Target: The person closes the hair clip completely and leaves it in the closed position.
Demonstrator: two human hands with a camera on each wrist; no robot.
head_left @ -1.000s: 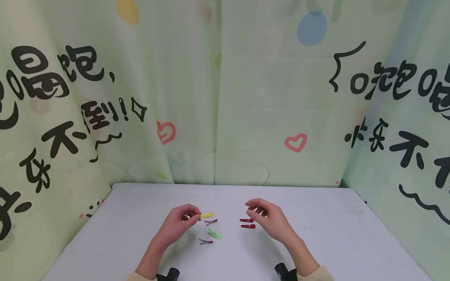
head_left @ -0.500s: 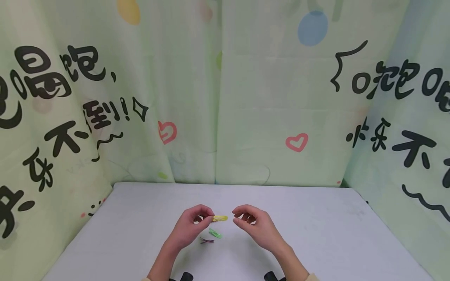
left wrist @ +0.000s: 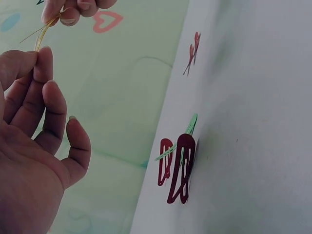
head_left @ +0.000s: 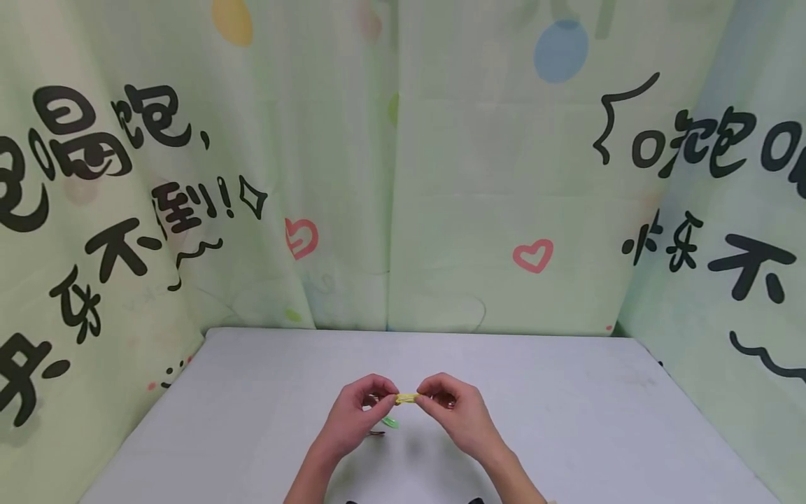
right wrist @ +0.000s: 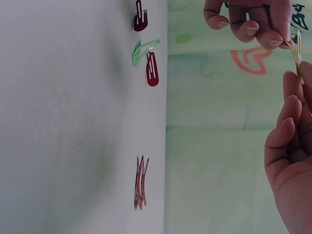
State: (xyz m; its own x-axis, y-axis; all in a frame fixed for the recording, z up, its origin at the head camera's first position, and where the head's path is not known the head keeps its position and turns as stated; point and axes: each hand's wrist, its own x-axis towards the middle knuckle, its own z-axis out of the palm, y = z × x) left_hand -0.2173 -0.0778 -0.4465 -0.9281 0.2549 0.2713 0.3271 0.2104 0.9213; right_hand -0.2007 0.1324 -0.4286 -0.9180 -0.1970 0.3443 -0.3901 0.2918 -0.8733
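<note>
A yellow snap hair clip [head_left: 406, 398] is stretched between both hands above the table. My left hand [head_left: 364, 414] pinches one end of it between thumb and index finger. At the other end, the thumb and index finger of my right hand [head_left: 457, 414] grip it. In the left wrist view a thin prong stands apart from the body of the yellow clip [left wrist: 42, 35]. Below the hands lie a green hair clip [head_left: 390, 422] and a dark red hair clip [left wrist: 183, 168]. A second dark red clip [left wrist: 165, 161] sits beside them.
Two red hair clips [right wrist: 141, 184] lie side by side, apart from the green and dark red ones; in the head view my right hand hides them. The white table [head_left: 271, 371] ends at a printed curtain [head_left: 466, 210].
My left hand has carried the yellow clip to the right. My right hand has moved left from above the red clips and now grips the yellow clip's free end.
</note>
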